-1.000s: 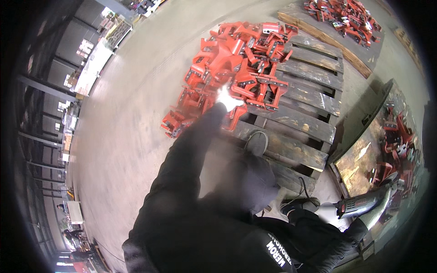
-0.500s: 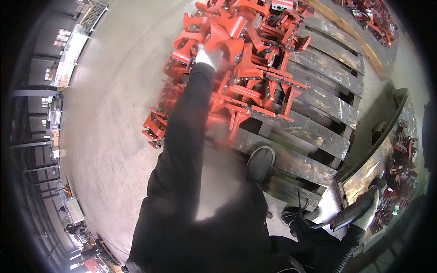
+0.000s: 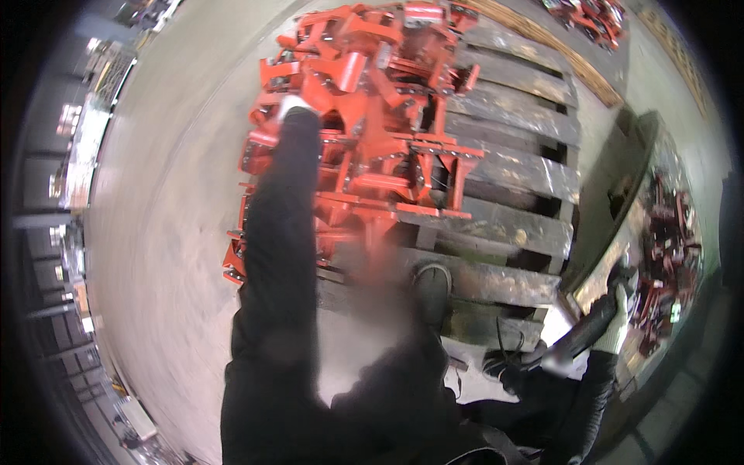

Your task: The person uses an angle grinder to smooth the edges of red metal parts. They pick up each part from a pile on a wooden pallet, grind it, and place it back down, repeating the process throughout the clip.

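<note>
My left hand [image 3: 293,106], in a white glove, reaches out to the left side of a heap of red metal brackets [image 3: 372,182]. It touches or lies just over one of them; motion blur hides its fingers. Low on the right, my right hand [image 3: 618,322], also in a white glove, is closed round a long black power tool [image 3: 581,329]. The tool's head lies by the edge of a second platform [image 3: 647,221] with darker red parts [image 3: 674,256] on it.
The red brackets lie on a weathered wooden pallet [image 3: 511,213]. My shoe [image 3: 432,291] is at its near edge. A long timber [image 3: 550,46] runs along the far side, with more red parts [image 3: 593,19] beyond. Concrete floor [image 3: 170,194] stretches to the left.
The view has shifted, so the heap and pallet appear farther left. My left hand has moved to the heap's left side. My right hand still holds the power tool, its wrist now more upright.
</note>
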A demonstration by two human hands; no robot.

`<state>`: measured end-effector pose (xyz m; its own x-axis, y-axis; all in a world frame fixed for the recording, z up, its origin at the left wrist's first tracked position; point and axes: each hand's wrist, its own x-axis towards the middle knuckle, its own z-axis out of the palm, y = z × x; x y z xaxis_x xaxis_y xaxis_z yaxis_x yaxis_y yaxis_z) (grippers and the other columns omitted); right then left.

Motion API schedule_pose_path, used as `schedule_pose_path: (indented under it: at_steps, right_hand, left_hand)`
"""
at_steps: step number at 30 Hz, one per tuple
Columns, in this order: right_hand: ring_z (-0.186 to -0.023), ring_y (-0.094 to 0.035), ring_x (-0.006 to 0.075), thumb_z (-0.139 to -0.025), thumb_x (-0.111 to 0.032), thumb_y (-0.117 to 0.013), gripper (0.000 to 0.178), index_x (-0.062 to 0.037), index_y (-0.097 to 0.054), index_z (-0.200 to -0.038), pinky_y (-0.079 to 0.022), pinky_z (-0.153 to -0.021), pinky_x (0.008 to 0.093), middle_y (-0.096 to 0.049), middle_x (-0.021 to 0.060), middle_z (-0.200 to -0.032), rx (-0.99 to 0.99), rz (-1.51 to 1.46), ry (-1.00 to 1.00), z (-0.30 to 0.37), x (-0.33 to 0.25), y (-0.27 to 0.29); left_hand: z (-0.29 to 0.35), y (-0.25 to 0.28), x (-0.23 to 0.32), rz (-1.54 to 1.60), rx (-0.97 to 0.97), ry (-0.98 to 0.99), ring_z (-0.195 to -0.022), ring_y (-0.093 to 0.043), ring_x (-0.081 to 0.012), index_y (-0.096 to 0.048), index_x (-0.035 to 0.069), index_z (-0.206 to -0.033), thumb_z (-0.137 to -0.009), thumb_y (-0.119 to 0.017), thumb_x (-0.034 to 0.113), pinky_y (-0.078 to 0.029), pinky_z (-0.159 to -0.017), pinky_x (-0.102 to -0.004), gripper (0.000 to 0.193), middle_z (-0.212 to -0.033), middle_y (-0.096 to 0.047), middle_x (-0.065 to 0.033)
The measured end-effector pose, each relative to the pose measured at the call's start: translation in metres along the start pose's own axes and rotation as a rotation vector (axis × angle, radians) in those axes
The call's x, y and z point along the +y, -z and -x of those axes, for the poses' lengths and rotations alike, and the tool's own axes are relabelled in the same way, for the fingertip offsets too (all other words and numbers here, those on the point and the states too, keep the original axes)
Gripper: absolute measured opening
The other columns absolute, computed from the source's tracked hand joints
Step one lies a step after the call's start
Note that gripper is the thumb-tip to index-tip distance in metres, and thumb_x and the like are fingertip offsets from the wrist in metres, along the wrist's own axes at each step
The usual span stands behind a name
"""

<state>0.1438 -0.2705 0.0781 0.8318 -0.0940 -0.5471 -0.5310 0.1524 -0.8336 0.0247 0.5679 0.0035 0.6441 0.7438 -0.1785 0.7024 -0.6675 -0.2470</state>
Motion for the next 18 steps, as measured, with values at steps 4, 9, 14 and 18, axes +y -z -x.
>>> schedule_pose_path:
  at_steps: [4, 9, 14, 18]
  right_hand:
    - [-0.055, -0.059, 0.0163, -0.089, -0.03, -0.074, 0.024, -0.0093, -0.064, -0.094, -0.05, -0.052, 0.0297, -0.06, 0.0016, -0.07, 0.063, 0.123, 0.043, 0.018, -0.015, -0.006]
    - [-0.059, -0.059, 0.0131, -0.087, -0.02, -0.075, 0.024, -0.0076, -0.063, -0.104, -0.05, -0.055, 0.028, -0.06, 0.0013, -0.077, -0.029, 0.305, 0.229, 0.04, -0.027, -0.024]
    - [-0.069, -0.065, 0.0156, -0.081, -0.014, -0.079, 0.042, -0.0056, -0.06, -0.118, -0.055, -0.063, 0.0296, -0.066, 0.0048, -0.09, -0.012, 0.327, 0.248, 0.05, -0.02, -0.041]
    - [-0.072, -0.065, 0.0156, -0.078, -0.014, -0.08, 0.055, -0.0038, -0.056, -0.126, -0.056, -0.063, 0.0303, -0.067, 0.0063, -0.095, -0.02, 0.39, 0.271, 0.047, -0.018, -0.036]
  left_hand:
    - [0.05, 0.021, -0.049, 0.113, 0.18, 0.106, -0.098, -0.071, -0.0369, -0.048, 0.006, -0.134, -0.099, -0.055, 0.024, -0.056, -0.083, -0.0468, 0.041, -0.113, -0.071, -0.0194]
    - [0.133, 0.056, 0.037, 1.318, 0.173, -0.098, -0.074, -0.065, -0.0192, -0.065, -0.004, -0.098, -0.09, -0.069, 0.026, -0.054, -0.069, -0.0371, 0.031, -0.085, -0.069, -0.011]
    - [0.239, 0.11, 0.203, 0.525, 0.095, -0.519, -0.091, -0.071, -0.0383, -0.058, -0.006, -0.114, -0.084, -0.071, 0.043, -0.057, -0.081, -0.0449, 0.059, -0.101, -0.07, -0.026]
    - [0.279, 0.095, 0.312, 0.625, -0.147, -0.727, -0.092, -0.069, -0.0402, -0.057, 0.0, -0.113, -0.084, -0.07, 0.042, -0.056, -0.08, -0.0484, 0.053, -0.098, -0.069, -0.0256]
